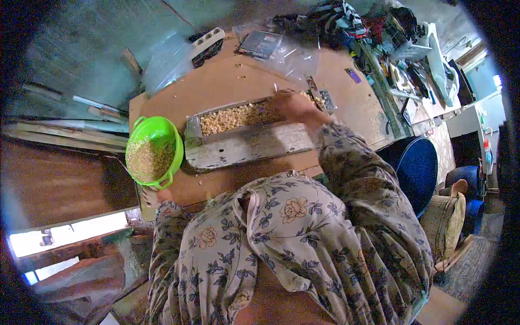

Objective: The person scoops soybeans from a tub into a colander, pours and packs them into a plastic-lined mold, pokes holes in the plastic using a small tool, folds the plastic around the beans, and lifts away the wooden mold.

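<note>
My left hand holds the tilted bright-green plastic colander over the desk's edge; my right reaches into the long wooden trough of pale pieces, grip unclear.

green bowl | floral-patterned grey-beige sleeve | tan tabletop | blue barrel

The scene is dim and grainy, its corners swallowed by a black, curved border. Straight lines bow toward the edges, the usual wide-lens bend. White daylight glares at lower left (blown out, no detail survives), with a smaller flare at upper right. The table gets soft light; the right hand looks slightly blurred.
</note>
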The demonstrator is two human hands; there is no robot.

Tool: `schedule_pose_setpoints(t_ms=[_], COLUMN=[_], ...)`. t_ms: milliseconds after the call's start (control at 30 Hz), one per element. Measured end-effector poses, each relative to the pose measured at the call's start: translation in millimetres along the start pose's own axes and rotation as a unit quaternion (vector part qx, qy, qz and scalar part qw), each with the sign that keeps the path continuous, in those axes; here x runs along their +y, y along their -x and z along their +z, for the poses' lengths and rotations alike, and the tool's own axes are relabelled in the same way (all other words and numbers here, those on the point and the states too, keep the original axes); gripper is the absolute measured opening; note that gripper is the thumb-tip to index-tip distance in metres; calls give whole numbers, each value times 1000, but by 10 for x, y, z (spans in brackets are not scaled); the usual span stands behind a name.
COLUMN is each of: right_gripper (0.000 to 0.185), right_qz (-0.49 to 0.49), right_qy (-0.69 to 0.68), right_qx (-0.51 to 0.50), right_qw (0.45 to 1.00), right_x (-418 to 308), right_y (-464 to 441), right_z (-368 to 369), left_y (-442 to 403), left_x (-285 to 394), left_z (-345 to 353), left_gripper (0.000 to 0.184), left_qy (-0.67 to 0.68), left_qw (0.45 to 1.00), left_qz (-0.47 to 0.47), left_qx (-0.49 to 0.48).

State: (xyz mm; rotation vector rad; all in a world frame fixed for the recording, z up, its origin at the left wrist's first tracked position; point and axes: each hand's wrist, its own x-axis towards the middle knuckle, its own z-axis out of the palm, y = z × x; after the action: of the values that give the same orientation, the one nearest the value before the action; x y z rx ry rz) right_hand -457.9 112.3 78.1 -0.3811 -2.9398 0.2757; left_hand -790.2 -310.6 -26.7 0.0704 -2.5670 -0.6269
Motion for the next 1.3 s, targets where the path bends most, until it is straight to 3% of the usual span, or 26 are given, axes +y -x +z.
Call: schedule_pose_setpoints(t_ms=[67,133,200,267,333,433,533,633,700,800,833,933,967,1000,1067,1133,1233,1300], right_gripper=[19,17,17,19,20,20,20,21,21,19,17,16,17,17,21,26,29,30], right_qz=[3,120,122,94,131,101,157,202,206,279,153,168,201,204,306,416,483,487], right_qy=[-4,-30,-2,-160,-176,-83,-163,-177,-184,-227,-28,-1,-70,-69,-45,-37,-55,-113], right_qx=[0,-40,-35,21,-25,-25,-78,-50,63,22,5,72,159,159,209,132,51,78], right_qw=[1000,991,992,982,975,991,971,962,959,933,988,983,964,963,928,899,872,863], right_x=[-19,-38,167,299,380,377,396,483,393,-70,54,-65,90,130,195,187,128,73], right_y=[124,177,113,89,48,60,152,192,178,265,272,363,452,576,830,1108,1307,1317], right_z=[-277,-465,-363,-343,-254,-277,-394,-421,-485,-802,-601,-739,-589,-610,-682,-705,-502,-392], left_y=[-1,1,0,-10,-18,-29,-34,-38,-40,-21,-26,-9,-3,-8,-12,-17,3,9], left_x=[-15,-16,-8,-10,-2,6,-4,-6,-1,4,13,16,10,6,14,4,9,14], left_z=[11,10,11,5,9,29,23,42,61,36,37,25,26,29,35,55,59,43], left_gripper=[35,35,35,35,35,35,35,34,34,34,34,34,34,34,34,34,34,34], left_qy=[-2,-2,-2,-1,3,5,5,8,6,6,7,10,7,8,7,5,5,5], left_qw=[1000,1000,1000,1000,1000,1000,1000,1000,1000,1000,1000,1000,1000,1000,1000,1000,1000,1000], left_qz=[-3,-5,-4,-3,-1,0,0,2,2,5,9,10,13,13,16,13,11,10], left_qx=[-1,0,0,2,4,5,4,6,3,1,-1,0,-3,-4,-8,-9,-13,-11])
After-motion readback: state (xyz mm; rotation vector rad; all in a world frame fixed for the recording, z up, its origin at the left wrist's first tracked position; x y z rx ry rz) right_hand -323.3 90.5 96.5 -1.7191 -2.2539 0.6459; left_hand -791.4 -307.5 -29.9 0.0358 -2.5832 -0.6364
